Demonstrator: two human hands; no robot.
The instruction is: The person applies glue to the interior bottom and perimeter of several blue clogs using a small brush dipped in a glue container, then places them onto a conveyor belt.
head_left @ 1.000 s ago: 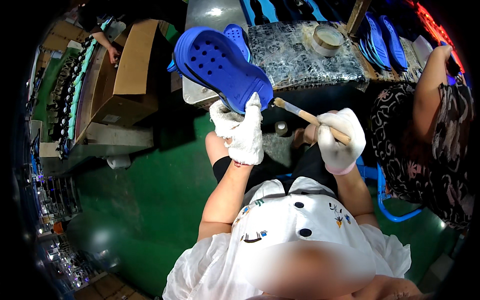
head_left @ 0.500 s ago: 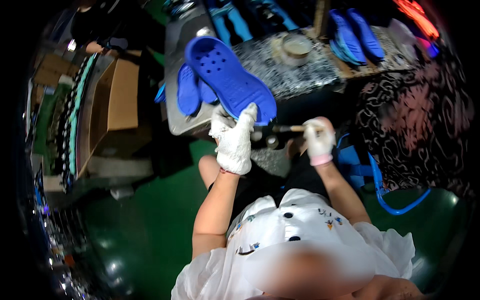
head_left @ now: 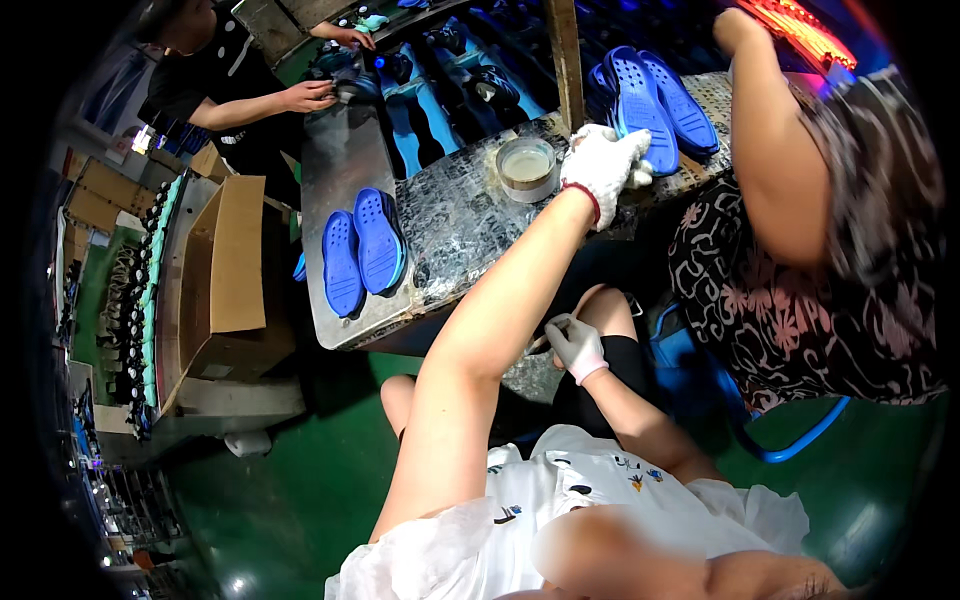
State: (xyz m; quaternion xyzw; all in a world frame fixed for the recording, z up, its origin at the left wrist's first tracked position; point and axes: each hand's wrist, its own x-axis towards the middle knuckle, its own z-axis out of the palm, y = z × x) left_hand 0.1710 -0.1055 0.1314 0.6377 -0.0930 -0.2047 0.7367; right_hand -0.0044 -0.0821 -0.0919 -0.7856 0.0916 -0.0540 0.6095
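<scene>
Nearest us, below the counter, the gloved right hand has its fingers curled; we cannot tell whether they pinch anything. Farther out, the bare left forearm stretches past an open round tub, and we judge a sideways swing could tip it. The gloved left hand touches the near end of a blue perforated shoe sole on the counter, grip unclear. A second blue sole lies close beside; a careless pull could drag both.
</scene>
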